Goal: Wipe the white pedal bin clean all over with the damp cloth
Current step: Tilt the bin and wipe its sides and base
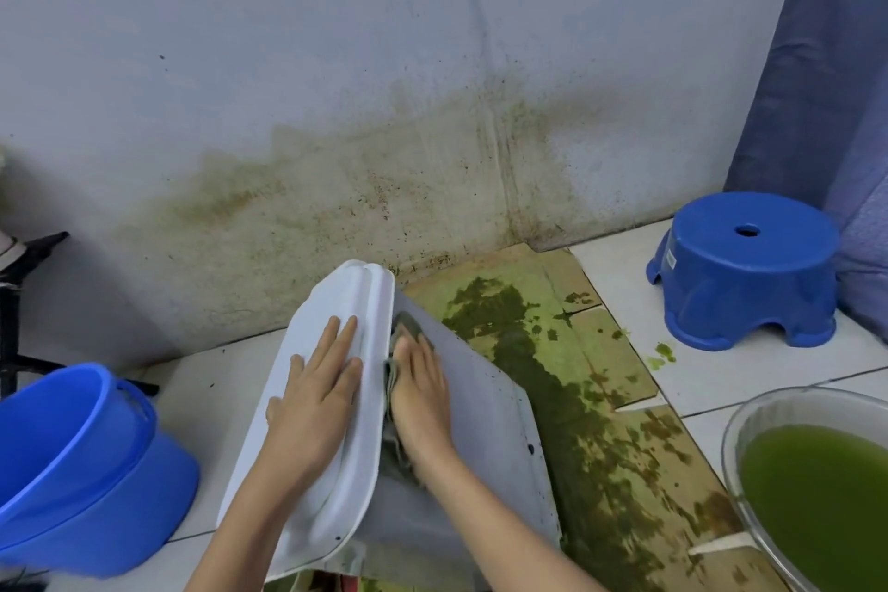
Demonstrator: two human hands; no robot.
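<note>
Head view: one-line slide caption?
Left hand steadies the white pedal bin lid while right hand presses the damp cloth against its side.

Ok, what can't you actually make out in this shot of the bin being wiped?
Head view only:
- Damp cloth: mostly hidden under the right hand.
- White pedal bin: its near end is cut off by the bottom edge; the pedal is not visible.
- Lid: partly covered by the left hand.
- Glass bowl: cut off at the right edge.
</note>
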